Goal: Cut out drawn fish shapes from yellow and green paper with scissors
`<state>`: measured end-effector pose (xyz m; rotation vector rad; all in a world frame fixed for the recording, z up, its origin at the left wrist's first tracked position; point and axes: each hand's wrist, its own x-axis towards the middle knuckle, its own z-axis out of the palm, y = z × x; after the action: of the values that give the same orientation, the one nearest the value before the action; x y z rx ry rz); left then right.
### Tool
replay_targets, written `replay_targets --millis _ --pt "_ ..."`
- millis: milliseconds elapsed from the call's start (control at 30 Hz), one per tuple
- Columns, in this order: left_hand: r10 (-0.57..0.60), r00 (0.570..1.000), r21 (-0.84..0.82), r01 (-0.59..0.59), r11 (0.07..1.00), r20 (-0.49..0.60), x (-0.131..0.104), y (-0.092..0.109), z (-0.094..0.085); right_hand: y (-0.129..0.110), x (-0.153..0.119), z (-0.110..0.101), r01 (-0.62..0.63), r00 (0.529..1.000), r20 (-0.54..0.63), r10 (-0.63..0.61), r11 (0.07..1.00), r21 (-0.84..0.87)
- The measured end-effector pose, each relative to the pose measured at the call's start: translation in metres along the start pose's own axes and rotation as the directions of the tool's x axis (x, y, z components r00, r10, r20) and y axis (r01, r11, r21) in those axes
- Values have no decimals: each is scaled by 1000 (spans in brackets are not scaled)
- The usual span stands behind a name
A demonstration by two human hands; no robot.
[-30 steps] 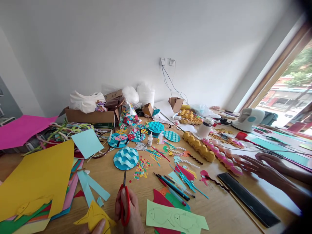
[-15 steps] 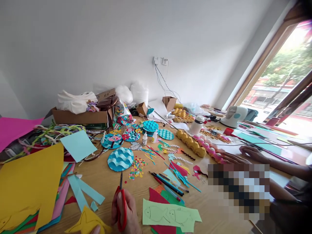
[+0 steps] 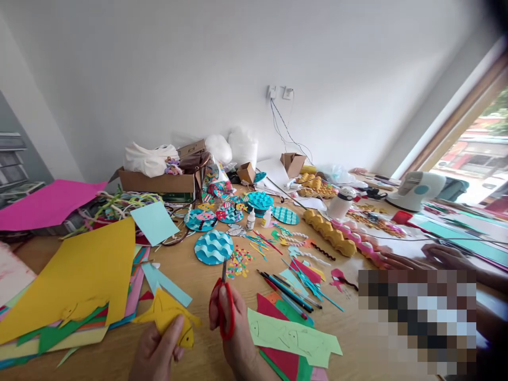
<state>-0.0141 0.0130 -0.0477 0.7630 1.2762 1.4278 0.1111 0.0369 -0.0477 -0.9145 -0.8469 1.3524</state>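
My left hand pinches a yellow paper cutout with pencil lines and a drawn eye, thumb on top. Red-handled scissors are gripped in my right hand, blades pointing away from me, just right of the cutout. Beyond the blade tips lies a blue disc with pale wavy strips. Right of my right hand rests a light green sheet with fish outlines, over red and green paper. A large yellow sheet tops a paper pile at left.
Pens, paper confetti and glue bottles lie mid-table. A yellow egg-carton strip runs toward another person's hands at right. A cardboard box stands at back left, a white flask at back right.
The view has turned left. My left hand has come up into view with the yellow cutout lifted and turned. My right hand still holds the scissors.
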Motion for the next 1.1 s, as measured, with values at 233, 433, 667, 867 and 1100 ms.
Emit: replay_targets --millis 233,433,667,867,1100 --pt "44 996 -168 -30 985 80 17 81 29 -85 -2 -1 107 980 175 -92 992 -74" --pt "124 984 -103 -111 988 129 28 89 45 -116 19 14 120 975 211 -73 969 -218" --pt "82 985 -35 -78 996 149 28 85 46 -100 26 24 87 962 271 -34 979 -186" --pt "-54 983 -75 68 995 175 20 79 44 -89 27 18 140 964 254 -75 959 -248" --pt "-112 978 -106 132 986 177 13 71 40 -78 27 18 197 965 240 -104 893 -405"
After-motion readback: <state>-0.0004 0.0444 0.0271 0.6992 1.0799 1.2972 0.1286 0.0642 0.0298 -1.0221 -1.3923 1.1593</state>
